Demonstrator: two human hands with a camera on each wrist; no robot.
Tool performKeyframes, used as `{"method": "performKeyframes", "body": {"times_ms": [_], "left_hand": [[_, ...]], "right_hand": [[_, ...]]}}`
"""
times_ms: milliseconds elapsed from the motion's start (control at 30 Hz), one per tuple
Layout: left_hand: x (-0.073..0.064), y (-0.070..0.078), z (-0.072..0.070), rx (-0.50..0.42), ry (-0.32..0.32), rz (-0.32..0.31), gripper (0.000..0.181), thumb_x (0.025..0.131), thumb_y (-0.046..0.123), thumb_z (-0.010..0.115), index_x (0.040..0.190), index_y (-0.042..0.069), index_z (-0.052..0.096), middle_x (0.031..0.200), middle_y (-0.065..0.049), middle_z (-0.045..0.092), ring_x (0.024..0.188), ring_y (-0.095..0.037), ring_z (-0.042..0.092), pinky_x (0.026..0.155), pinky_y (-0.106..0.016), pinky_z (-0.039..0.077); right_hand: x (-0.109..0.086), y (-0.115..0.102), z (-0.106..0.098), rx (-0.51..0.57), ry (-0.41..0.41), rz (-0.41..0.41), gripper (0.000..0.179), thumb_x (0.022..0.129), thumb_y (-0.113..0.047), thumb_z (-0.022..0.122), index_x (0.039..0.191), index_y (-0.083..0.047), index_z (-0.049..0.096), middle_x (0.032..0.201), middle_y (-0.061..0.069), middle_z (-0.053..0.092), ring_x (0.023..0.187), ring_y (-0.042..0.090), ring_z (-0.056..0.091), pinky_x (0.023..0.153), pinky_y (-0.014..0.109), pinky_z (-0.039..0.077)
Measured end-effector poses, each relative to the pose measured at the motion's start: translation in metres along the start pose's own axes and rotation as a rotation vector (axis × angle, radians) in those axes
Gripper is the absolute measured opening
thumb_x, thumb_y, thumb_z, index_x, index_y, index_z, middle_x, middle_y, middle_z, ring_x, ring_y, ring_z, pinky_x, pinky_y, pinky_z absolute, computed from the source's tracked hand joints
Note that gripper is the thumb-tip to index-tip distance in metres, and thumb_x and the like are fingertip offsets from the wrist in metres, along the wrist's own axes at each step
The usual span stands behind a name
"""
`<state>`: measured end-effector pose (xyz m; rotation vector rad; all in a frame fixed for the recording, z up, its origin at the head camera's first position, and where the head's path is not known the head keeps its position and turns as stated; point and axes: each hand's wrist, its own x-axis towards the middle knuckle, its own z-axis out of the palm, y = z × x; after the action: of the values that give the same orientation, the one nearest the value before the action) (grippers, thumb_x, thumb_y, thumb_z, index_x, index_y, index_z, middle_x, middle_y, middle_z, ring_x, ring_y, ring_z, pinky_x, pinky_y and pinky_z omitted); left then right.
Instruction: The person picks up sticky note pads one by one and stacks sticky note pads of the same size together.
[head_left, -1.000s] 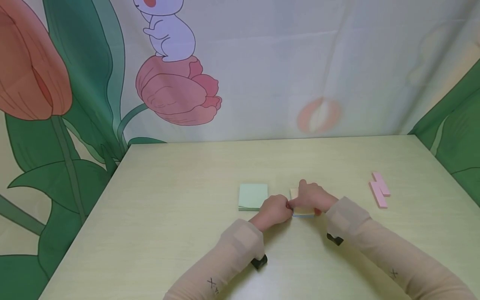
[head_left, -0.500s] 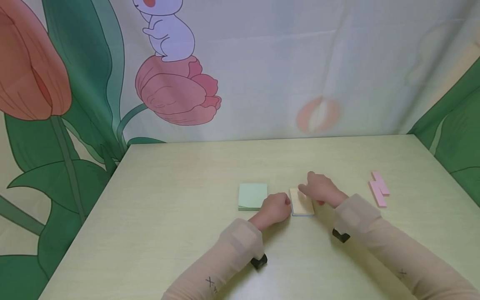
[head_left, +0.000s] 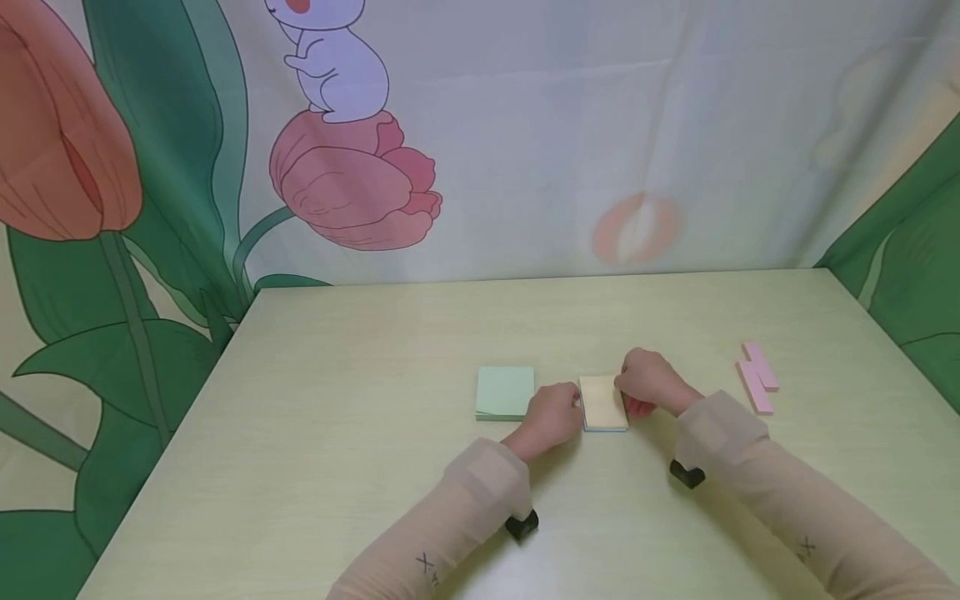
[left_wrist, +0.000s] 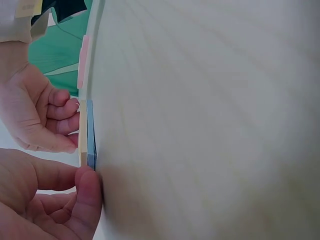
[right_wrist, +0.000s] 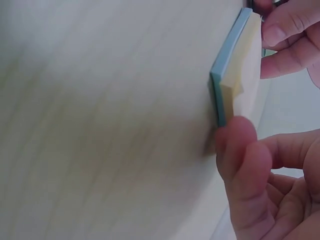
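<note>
A cream-yellow sticky note pad (head_left: 602,402) lies on a blue sticky note pad (right_wrist: 232,46), forming one small stack on the table. My left hand (head_left: 552,414) pinches the stack at its left edge, thumb and forefinger close together. From the opposite side my right hand (head_left: 651,382) holds the right edge with bent fingers. Seen from the right wrist, those fingertips (right_wrist: 240,132) overlap a corner of the stack, where the yellow pad's top sheet looks slightly lifted. Just left of my left hand is a pale green sticky note pad (head_left: 506,392).
Two pink strip-shaped pieces (head_left: 755,387) lie side by side, offset, on the right of the pale wooden table (head_left: 337,433). Behind the table's back edge hangs a printed curtain (head_left: 525,150) with tulips and a white animal.
My right hand has drawn back from over the yellow pad to its right edge, uncovering the top. The left hand has stayed at the left edge, and the pads have hardly moved.
</note>
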<state>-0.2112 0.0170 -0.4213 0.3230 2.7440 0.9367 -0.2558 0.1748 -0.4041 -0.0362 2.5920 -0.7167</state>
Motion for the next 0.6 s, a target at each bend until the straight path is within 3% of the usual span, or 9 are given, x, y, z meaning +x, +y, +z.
{"method": "performKeyframes", "body": {"times_ms": [233, 600], "left_hand": [[0.0001, 0.0008, 0.0008, 0.017, 0.008, 0.002, 0.010, 0.082, 0.003, 0.047, 0.076, 0.003, 0.054, 0.059, -0.001, 0.037, 0.052, -0.012, 0.033, 0.045, -0.019, 0.026], [0.0006, 0.0000, 0.0016, 0.032, 0.025, 0.020, 0.018, 0.079, 0.001, 0.047, 0.063, 0.009, 0.041, 0.055, 0.002, 0.028, 0.050, -0.010, 0.028, 0.045, -0.019, 0.023]], "right_hand": [[0.0011, 0.0022, 0.0031, 0.018, 0.002, 0.006, 0.016, 0.079, -0.004, 0.043, 0.066, -0.001, 0.053, 0.047, 0.003, 0.053, 0.039, 0.011, 0.052, 0.042, 0.023, 0.046], [-0.0031, 0.0008, 0.0034, 0.014, -0.037, 0.020, 0.015, 0.078, -0.005, 0.045, 0.066, -0.001, 0.053, 0.049, 0.003, 0.054, 0.041, 0.012, 0.051, 0.042, 0.023, 0.045]]}}
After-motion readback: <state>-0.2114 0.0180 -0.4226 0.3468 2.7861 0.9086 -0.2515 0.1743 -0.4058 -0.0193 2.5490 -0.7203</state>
